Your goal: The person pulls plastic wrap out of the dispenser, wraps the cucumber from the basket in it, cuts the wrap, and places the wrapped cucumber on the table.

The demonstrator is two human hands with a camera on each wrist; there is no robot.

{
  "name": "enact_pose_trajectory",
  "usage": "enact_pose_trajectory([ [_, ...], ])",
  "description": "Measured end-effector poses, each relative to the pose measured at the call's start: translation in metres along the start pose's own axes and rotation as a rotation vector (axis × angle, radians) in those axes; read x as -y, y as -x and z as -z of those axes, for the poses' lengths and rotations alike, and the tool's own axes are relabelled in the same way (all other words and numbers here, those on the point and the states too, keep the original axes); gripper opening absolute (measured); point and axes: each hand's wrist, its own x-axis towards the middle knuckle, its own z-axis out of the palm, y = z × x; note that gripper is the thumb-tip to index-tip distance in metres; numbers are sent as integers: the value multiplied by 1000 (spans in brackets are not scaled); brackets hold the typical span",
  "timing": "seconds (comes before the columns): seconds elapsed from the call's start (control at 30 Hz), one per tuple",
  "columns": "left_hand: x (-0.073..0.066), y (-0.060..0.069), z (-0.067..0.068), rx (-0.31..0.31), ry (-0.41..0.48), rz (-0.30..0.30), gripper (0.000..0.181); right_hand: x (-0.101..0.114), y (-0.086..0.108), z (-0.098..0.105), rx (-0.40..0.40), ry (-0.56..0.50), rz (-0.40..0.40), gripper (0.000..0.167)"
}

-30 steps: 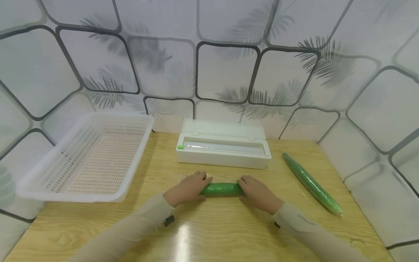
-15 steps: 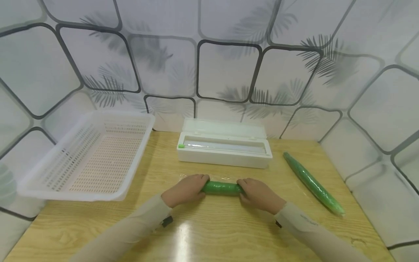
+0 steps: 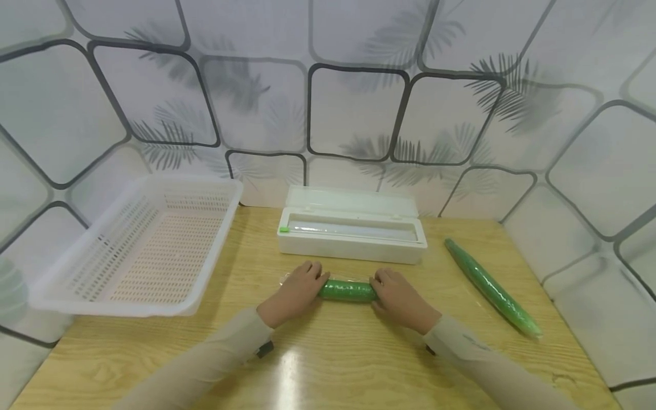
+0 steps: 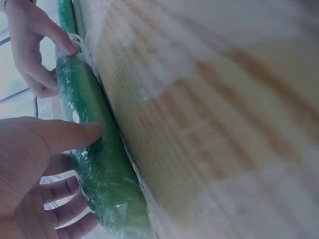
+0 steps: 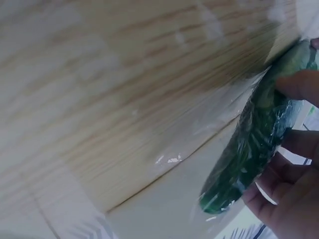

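A green cucumber in glossy cling film lies crosswise on the table in front of the person. The left hand holds its left part, thumb on the near side and fingers around the far side. At the other end the right hand grips it in the same way. In the left wrist view crinkled film covers the cucumber beneath the thumb. Loose film spreads beside the cucumber in the right wrist view. Both hands hide parts of the cucumber in the head view.
Behind the hands stands a white cling film box, its lid raised and a green slider at the left. A second long wrapped cucumber lies slanted at the right. At the left is a white slotted basket. Patterned walls enclose the table.
Both hands have rolled the cucumber slightly away from the person, toward the box, with a small back-and-forth shift. The box, basket and second cucumber have stayed put.
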Motion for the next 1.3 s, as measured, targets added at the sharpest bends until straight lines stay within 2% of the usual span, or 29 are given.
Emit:
enact_pose_trajectory([
  [0.13,-2,-3,-3,6,-53,40,47,3,-1,1,-7,44,-19,46],
  [0.27,-4,-6,0,18,-59,81,35,5,-3,-2,-33,79,-39,36],
  [0.47,-4,-9,4,28,16,146,36,7,-6,-7,-90,59,-67,26],
  [0.63,-3,-7,3,34,56,177,36,7,-7,-8,-91,55,-97,22],
  [0.73,-2,-7,2,23,44,174,35,7,-8,-8,-89,87,-102,23],
  [0.87,0,-10,1,-3,-24,151,29,7,-10,-6,-99,129,-103,30],
  [1.0,3,-14,0,3,-64,130,29,5,-12,-6,-92,144,-106,31],
  [1.17,4,-17,4,66,-47,120,31,5,-13,-5,-65,85,-118,27],
  [1.3,5,-15,9,163,-39,104,34,6,-10,-1,-1,26,-117,30],
])
